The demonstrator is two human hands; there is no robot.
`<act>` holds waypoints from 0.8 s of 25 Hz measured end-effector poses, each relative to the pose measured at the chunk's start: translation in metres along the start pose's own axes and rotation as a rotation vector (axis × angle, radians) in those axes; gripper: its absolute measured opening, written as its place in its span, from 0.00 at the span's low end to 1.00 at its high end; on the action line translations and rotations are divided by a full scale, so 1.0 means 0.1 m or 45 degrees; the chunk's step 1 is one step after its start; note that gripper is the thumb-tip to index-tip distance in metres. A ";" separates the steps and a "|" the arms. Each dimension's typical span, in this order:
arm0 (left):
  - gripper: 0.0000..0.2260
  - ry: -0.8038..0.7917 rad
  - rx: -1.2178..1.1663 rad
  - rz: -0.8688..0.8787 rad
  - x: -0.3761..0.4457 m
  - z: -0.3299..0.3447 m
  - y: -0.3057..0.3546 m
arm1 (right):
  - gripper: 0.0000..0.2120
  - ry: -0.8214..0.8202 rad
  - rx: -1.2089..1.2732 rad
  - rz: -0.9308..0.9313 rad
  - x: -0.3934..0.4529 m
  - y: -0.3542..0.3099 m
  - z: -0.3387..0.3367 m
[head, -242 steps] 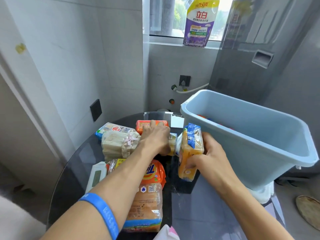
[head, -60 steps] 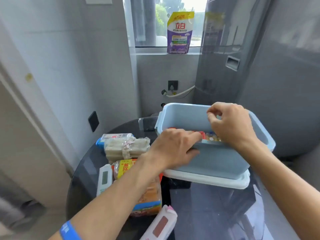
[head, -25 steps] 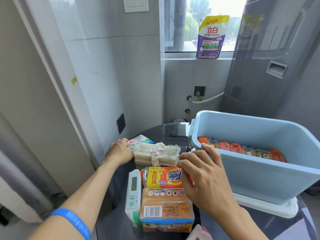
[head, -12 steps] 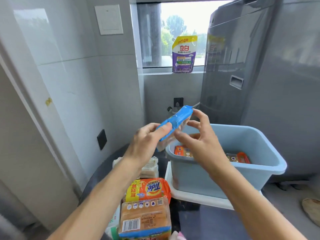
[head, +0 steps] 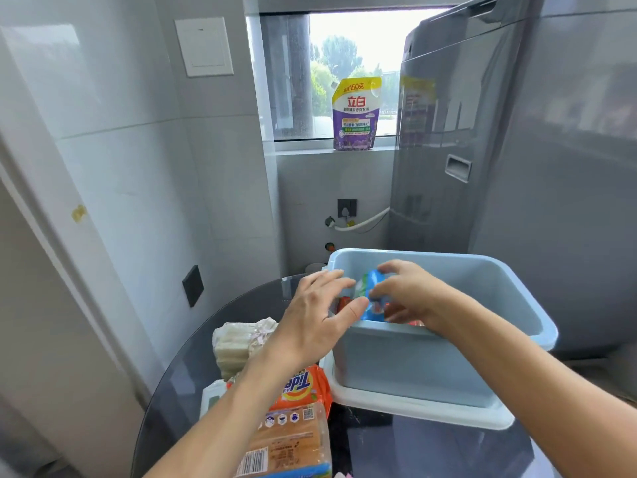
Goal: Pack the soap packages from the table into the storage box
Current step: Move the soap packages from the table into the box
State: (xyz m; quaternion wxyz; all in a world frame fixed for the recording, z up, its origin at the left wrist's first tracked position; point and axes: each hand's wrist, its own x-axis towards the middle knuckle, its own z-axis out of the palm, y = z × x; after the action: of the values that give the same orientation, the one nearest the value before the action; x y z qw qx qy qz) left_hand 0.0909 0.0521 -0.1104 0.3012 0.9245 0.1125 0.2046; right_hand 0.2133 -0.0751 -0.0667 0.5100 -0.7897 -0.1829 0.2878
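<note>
Soap package (head: 374,298) upright, long axis vertical

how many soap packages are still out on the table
4 visible: a clear-wrapped bundle of pale bars, an orange Tide pack, a tan barcoded pack nearest the camera, and a white pack left of the arm. The arm may hide more.

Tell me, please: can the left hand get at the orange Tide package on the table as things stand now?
Probably yes. The left hand is open at the storage box rim and holds nothing, and the Tide package lies just below its wrist with its top uncovered. The right hand holds the blue package.
</note>
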 end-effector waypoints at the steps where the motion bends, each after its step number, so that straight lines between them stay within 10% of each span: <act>1: 0.21 0.003 -0.009 0.026 -0.01 0.00 -0.05 | 0.27 -0.089 -0.051 0.009 0.02 0.01 0.04; 9: 0.22 -0.015 0.378 0.109 0.00 -0.05 -0.02 | 0.09 -0.106 -0.576 -0.159 0.01 0.04 0.18; 20: 0.18 -0.063 0.310 0.108 -0.12 -0.20 0.04 | 0.14 0.660 -0.875 -1.030 -0.35 0.23 0.31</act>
State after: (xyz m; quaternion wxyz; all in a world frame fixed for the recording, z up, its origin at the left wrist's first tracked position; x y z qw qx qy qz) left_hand 0.0717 0.0552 -0.0973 0.1804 0.9629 0.0900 0.1793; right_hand 0.1669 -0.0835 -0.0884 0.3223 -0.8217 -0.4216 -0.2077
